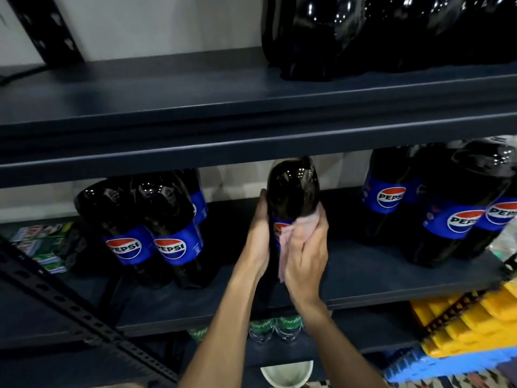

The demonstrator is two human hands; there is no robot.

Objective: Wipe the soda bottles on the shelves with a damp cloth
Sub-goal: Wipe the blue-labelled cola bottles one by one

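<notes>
I'm in the middle of the wiping step on one Pepsi bottle, which stands at the front of the middle shelf, between the two groups of bottles. My left hand grips the bottle's left side, fingers curled round toward its back, steadying it. My right hand clasps the pink cloth and presses it flat over the blue label, with part of the cloth hanging below my palm.

From how things lie, the dark shoulder above the label looks glossy, but I cannot tell whether it has been wiped. The left group of Pepsi bottles and the right group of Pepsi bottles stand apart from my hands, as do the large dark bottles on the upper shelf, so I judge most of the task remains.

The next move, as I read it, calls for a firm left-hand hold while the cloth runs round the label and down the body, turning the bottle to reach its back. Then it should go back upright in its gap without knocking its neighbours
</notes>
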